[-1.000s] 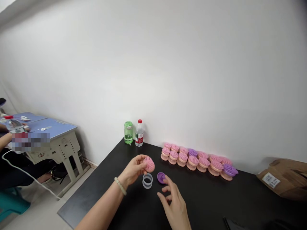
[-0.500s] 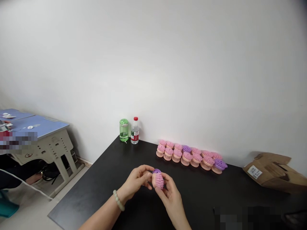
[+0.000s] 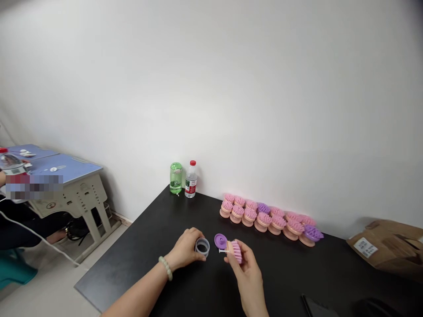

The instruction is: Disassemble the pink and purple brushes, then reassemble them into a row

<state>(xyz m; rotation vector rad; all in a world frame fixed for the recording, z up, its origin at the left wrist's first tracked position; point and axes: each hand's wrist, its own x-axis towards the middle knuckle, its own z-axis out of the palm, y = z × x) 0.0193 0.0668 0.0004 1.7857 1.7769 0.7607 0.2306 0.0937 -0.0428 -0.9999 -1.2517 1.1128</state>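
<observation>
My left hand (image 3: 189,249), with a beaded bracelet at the wrist, grips a translucent round cup (image 3: 202,247) between thumb and fingers. To its right, my right hand (image 3: 246,264) holds a pink bristled brush head (image 3: 235,251), its bristles facing right. A thin white stem sticks out of the brush's left side. Close beside the brush is a purple disc (image 3: 220,241); whether it is joined to the brush I cannot tell. Behind my hands, two rows of pink brushes (image 3: 249,215), a few of them purple, stand along the wall.
On the black table (image 3: 145,233) stand a green bottle (image 3: 176,178) and a red-capped water bottle (image 3: 191,179) at the back left. A brown paper bag (image 3: 390,246) lies at the right. A person sits by blue desks (image 3: 72,169) at far left.
My hands have moved apart, and the translucent cup now shows in my left hand, away from the brush. The brush has turned in my right hand, showing the white stem. The view has shifted slightly.
</observation>
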